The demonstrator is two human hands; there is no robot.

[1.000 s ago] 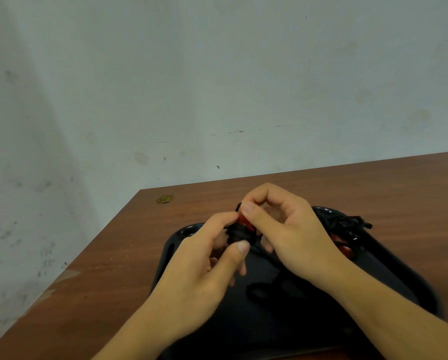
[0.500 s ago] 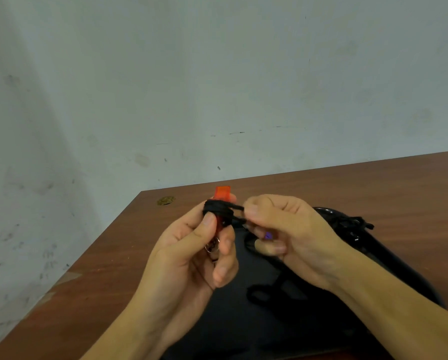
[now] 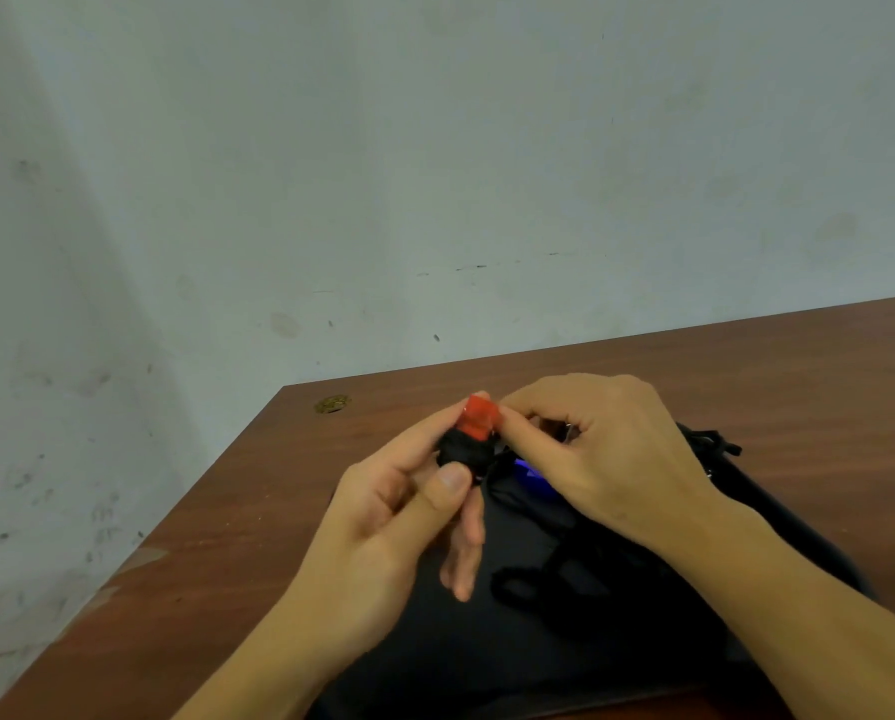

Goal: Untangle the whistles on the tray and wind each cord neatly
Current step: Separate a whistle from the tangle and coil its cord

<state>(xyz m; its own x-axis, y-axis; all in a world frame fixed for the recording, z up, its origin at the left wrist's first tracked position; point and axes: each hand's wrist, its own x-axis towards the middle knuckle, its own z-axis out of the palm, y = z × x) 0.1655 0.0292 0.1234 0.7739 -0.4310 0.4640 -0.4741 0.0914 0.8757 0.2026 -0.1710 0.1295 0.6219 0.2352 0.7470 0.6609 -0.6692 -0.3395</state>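
A red whistle [image 3: 479,419] with black cord [image 3: 463,450] wound around its body is held up above the black tray [image 3: 778,522]. My left hand [image 3: 398,517] grips the wound part between thumb and fingers. My right hand [image 3: 591,454] pinches the cord's loose end next to the whistle's tip. A small blue piece [image 3: 528,469] shows under my right hand. A loose black cord loop [image 3: 523,587] lies on the tray below my hands. More tangled black cord [image 3: 713,443] sits at the tray's far right rim.
The tray rests on a brown wooden table [image 3: 237,543] set against a pale wall. A small brass-coloured round object [image 3: 332,404] lies near the table's far left corner. The table's left edge runs close to my left arm.
The whistle was lifted from the tray and turned so its red tip points up. My right hand moved closer, bringing the cord end against the whistle.
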